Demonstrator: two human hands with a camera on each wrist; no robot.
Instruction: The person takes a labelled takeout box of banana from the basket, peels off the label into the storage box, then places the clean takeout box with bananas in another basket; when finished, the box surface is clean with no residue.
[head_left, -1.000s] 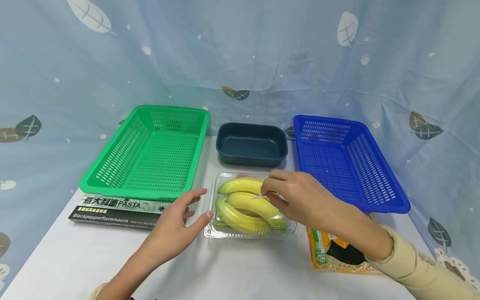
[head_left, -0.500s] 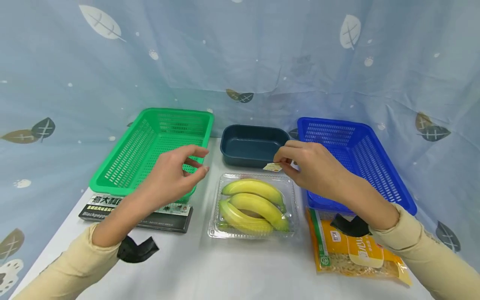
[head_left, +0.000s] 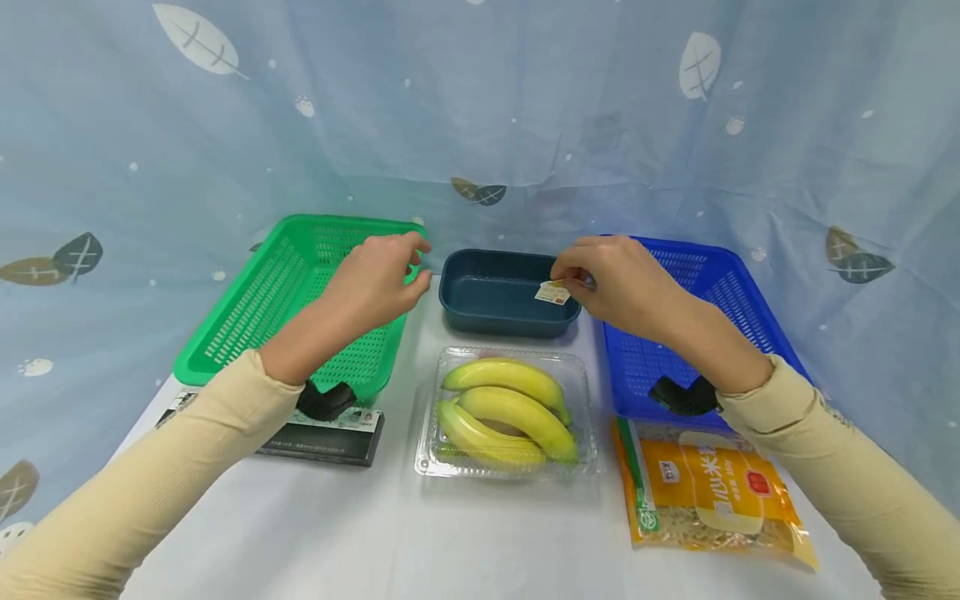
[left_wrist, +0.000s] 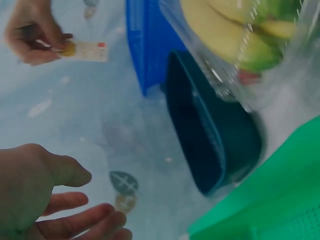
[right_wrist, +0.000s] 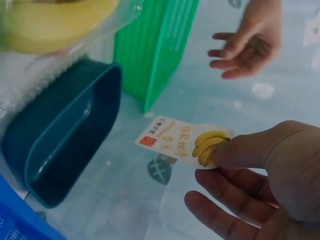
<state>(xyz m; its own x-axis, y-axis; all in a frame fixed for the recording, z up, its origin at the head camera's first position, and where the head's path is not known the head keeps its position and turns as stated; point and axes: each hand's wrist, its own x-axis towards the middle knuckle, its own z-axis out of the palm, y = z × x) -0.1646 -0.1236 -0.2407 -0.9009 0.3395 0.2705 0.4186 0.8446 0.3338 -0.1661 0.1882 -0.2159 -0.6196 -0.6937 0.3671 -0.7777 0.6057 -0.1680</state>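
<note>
R hand (head_left: 622,279), right of centre: thumb & index fingers (right_wrist: 225,190) pinched on one end of a small card label (right_wrist: 175,142), other fingers loosely bent. Label's in mid-air, apart from the tub, seen against the tub's R end in head view. On it: printed bunch of bananas, gold Chinese chars & a red square stamp; smaller print too blurred to read.

L hand (head_left: 382,279), left of centre: fingers bent & spread, thumb well apart, nothing held; it's in front of the green basket's R side. Both forearms reach up from the lower corners in cream sleeves (head_left: 825,467).

Containers: dark teal tub (head_left: 510,325) at centre, btwn green basket (head_left: 251,308) (L) & blue basket (head_left: 738,304) (R). Just below tub, clear plastic box (head_left: 431,468) w/ at least 3 yellow bananas (head_left: 510,408), greenish at the tips.

Lower R: orange & clear bag (head_left: 705,492), Chinese chars incl. 米, red patch, green strip; grainy contents show thru. Lower L: black box (head_left: 322,442) by green basket, partly behind L sleeve, its print too small/covered to read. All on white worktop (head_left: 510,542); blue leaf-print curtain (head_left: 480,100) behind.
</note>
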